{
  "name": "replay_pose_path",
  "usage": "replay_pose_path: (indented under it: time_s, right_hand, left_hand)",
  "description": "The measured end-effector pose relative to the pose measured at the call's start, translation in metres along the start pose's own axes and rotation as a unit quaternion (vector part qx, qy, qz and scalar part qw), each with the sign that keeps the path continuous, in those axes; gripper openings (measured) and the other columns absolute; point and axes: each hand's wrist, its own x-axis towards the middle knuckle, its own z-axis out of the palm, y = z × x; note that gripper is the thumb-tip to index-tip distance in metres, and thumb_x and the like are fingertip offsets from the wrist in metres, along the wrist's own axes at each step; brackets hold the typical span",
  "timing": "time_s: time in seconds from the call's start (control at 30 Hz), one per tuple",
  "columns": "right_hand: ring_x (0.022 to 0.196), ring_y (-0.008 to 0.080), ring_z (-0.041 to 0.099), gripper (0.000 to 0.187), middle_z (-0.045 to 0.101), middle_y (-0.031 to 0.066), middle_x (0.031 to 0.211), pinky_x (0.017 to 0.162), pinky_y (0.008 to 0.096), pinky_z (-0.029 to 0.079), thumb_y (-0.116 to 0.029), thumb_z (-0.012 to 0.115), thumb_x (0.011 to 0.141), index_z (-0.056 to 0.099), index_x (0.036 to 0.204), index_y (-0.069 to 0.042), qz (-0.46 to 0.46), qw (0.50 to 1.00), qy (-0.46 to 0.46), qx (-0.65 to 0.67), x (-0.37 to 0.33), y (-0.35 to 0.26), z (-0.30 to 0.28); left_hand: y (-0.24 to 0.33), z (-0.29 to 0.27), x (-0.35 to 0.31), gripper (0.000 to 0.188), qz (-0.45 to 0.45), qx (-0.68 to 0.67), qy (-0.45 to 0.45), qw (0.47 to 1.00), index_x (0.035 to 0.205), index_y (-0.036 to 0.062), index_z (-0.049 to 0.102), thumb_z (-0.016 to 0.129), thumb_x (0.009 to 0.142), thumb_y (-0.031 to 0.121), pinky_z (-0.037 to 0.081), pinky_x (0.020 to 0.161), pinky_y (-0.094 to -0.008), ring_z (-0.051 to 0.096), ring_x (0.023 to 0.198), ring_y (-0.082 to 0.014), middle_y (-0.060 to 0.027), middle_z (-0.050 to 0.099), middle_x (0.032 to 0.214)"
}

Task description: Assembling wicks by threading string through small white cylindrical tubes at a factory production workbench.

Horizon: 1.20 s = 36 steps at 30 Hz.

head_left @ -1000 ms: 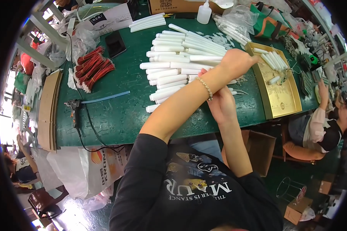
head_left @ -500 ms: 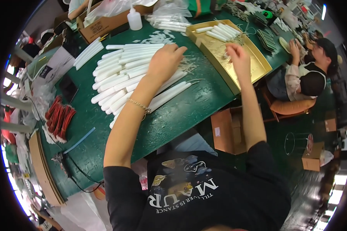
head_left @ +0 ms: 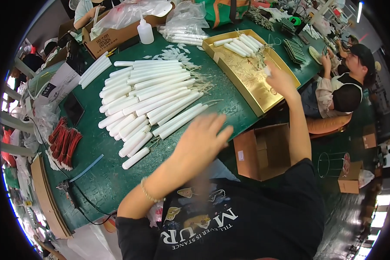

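My right hand (head_left: 278, 79) hangs over the near edge of the gold tray (head_left: 251, 84), its fingers (head_left: 268, 70) pinched around something small and white; whether that is the tip of a white stick or a scrap, I cannot tell. My left hand (head_left: 202, 141), blurred by motion, is open and empty, fingers spread, just this side of the nearest white sticks (head_left: 149, 99), which lie in a broad, roughly parallel heap ahead and to the left of it, thin wire-like ends pointing toward my right hand. Judged from this layout, the step goes best if each stick is taken singly by its body, kept level so the thin end does not bend, and laid parallel to the few sticks (head_left: 240, 44) already lined up at the far end of the tray. One short stick (head_left: 135, 158) lies apart, left of my left hand. Beyond the heap are small white offcuts (head_left: 171, 53), a white squeeze bottle (head_left: 145, 31), clear bags (head_left: 187, 26) and a cardboard box (head_left: 112, 37). Far left are a bundle of red pieces (head_left: 64, 143) and a blue strip (head_left: 86, 168). All rests on a green table (head_left: 108, 182); an open carton (head_left: 264, 151) stands below its edge between my hands, and another person (head_left: 342, 84) sits farther right in a crowded workroom.
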Motion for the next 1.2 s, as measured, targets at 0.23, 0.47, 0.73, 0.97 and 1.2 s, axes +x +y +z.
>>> replay_pose_path:
  time_s: [0.23,0.47,0.73,0.97,1.2]
  right_hand:
    - [0.075,0.0385,0.052,0.027,0.056,0.0211,0.08,0.064,0.04,0.042,-0.019,0.05,0.078,0.051,0.101,-0.005,-0.007,0.987,0.139,-0.086,-0.012,0.032,-0.03]
    - [0.06,0.017,0.048,0.024,0.052,0.0073,0.072,0.058,0.0257,0.039,-0.02,0.048,0.084,0.053,0.095,0.0,-0.026,0.909,0.409,0.078,-0.014,0.019,-0.075]
    - [0.061,0.0095,0.048,0.031,0.052,0.0051,0.077,0.056,0.0195,0.039,-0.017,0.046,0.085,0.04,0.108,0.002,-0.038,0.83,0.109,0.545,-0.061,-0.057,-0.045]
    - [0.069,0.0114,0.05,0.029,0.052,0.0082,0.082,0.062,0.0214,0.041,-0.012,0.05,0.082,0.041,0.107,0.001,-0.052,0.782,-0.104,0.612,-0.123,-0.133,-0.025]
    - [0.073,0.0111,0.05,0.03,0.05,0.0079,0.088,0.063,0.021,0.042,-0.009,0.053,0.079,0.042,0.106,0.0,-0.029,0.754,-0.191,0.628,-0.15,-0.136,-0.013]
  left_hand:
    - [0.014,0.017,-0.054,0.036,-0.099,-0.097,-0.009,0.99,0.103,0.0044,0.05,0.061,0.07,0.011,0.039,0.085,-0.037,0.045,0.1,-0.0309,-0.0148,0.046,0.11]
    - [0.012,0.038,-0.08,0.035,-0.158,-0.167,0.06,0.971,0.102,0.004,0.052,0.06,0.069,0.005,0.04,0.084,-0.0365,0.046,0.103,-0.0314,-0.0136,0.048,0.113]
    - [0.012,0.033,-0.075,0.029,-0.181,-0.273,0.103,0.939,0.101,0.0026,0.054,0.058,0.072,0.006,0.041,0.082,-0.0324,0.051,0.097,-0.028,-0.0129,0.053,0.105]
    - [0.017,0.009,-0.027,0.048,-0.281,-0.715,0.085,0.635,0.115,-0.0007,0.044,0.031,0.089,0.038,0.041,0.067,-0.0233,0.049,0.072,-0.0127,-0.0058,0.052,0.081]
    - [0.019,0.005,-0.023,0.036,-0.268,-0.784,0.105,0.551,0.102,-0.0031,0.051,0.038,0.09,0.028,0.03,0.044,-0.019,0.036,0.044,-0.0072,0.0006,0.041,0.054]
